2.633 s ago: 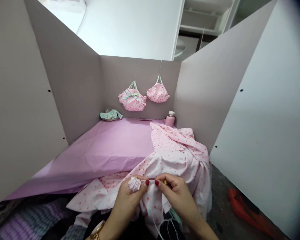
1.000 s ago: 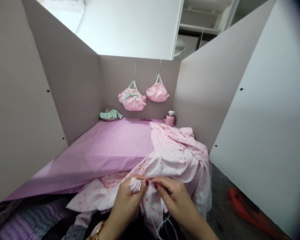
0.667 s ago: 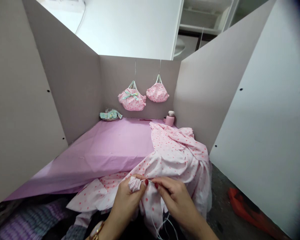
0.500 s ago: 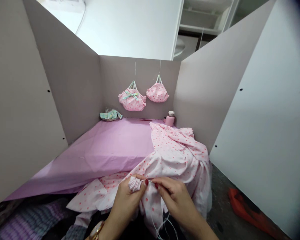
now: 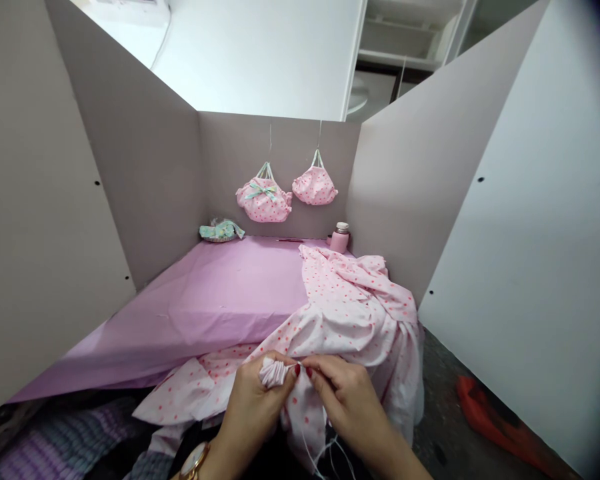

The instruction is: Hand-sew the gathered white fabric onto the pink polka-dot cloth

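Observation:
Wearing a gold watch, my left hand is closed on a bunch of tightly gathered pale fabric, its folds showing above the fingers. My right hand pinches white cord close to my left thumb tip. What sits inside the pinch is too small to make out. Loose white cord hangs in loops below the hands. Pink cloth with red dots spreads beneath and beyond both hands, draping over the front edge of the table. Part of the gathered fabric is hidden by my left fingers.
Two dotted pink pouch-like pieces hang on the back panel. On the purple-covered table are a pink bottle, a pen-like item and a basket with green cloth. Grey side panels enclose it.
My hands have come closer together at the fingertips, shortening the stretch of cord between them. My left hand and the gathered fabric moved slightly right.

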`<state>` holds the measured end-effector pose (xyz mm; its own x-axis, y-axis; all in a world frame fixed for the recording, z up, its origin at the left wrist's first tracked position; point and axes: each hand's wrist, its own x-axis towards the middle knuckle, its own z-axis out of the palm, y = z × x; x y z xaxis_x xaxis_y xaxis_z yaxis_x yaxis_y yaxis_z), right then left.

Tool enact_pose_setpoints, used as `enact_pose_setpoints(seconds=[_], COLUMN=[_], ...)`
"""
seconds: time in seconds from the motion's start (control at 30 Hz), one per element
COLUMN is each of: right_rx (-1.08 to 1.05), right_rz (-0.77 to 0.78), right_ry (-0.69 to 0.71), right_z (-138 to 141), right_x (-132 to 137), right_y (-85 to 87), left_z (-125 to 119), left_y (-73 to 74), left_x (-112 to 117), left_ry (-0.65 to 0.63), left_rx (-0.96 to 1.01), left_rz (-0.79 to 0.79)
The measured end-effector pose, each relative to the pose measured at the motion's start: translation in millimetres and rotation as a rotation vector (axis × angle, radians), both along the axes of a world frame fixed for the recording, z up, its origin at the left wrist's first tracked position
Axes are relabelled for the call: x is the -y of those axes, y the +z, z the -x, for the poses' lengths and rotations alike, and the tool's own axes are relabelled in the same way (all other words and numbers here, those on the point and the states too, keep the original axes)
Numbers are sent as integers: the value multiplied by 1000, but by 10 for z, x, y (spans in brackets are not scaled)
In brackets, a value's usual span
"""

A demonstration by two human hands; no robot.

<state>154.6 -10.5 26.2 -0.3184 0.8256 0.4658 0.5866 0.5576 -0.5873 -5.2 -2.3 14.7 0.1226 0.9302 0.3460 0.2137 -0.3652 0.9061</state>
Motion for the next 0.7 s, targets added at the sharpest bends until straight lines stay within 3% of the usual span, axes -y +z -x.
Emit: enact_pose_setpoints(seconds=[0.23, 0.7], right_rx=[-27, -166], right_rz=[23, 136], right_ry=[-10, 82], right_z=[-21, -83], right_x=[17, -5], right_y=[-13, -12], left_z=[-7, -28], left_y=[12, -25], left_x=[-23, -36], left_ry=[31, -131], left_rx=[55, 319], left_rz=[74, 310])
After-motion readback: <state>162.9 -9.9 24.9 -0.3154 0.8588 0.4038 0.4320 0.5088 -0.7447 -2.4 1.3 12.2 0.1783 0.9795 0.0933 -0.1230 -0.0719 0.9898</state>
